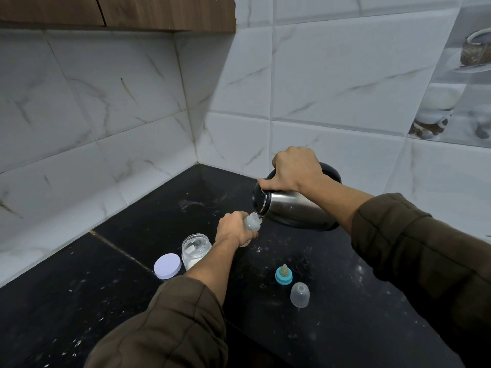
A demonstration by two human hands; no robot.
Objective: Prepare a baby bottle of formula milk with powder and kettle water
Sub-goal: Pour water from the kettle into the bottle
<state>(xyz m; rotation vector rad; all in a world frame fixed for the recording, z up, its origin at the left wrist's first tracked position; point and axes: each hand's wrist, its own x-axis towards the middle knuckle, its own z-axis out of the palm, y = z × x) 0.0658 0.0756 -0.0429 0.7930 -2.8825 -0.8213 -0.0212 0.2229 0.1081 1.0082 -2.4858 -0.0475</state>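
Nearest, toward the table's (93,301) front edge, the clear dome cap (300,294) stands upright. Just beyond it sits the teat in its teal ring (283,274). Both are off the bottle and set to the right, probably to leave its mouth free and keep them out of the pour.

Left of the forearm lies the pale lid (168,265). Just beside it is the open powder jar (195,249), with white powder inside, so powder is within reach. Whether any is already in the bottle cannot be told.

Mid-table, the left hand (235,231) holds the baby bottle (252,223). Its fingers are wrapped round the body, with the neck showing above them and tipped toward the spout. This likely steadies a light, narrow-mouthed thing.

Beyond, toward the table's far corner, the right hand (295,168) has its fingers curled tight on the handle of the steel kettle (292,208). The kettle is tilted well over with its spout right at the bottle's mouth, close enough to limit splashing. A stream is too fine to make out.
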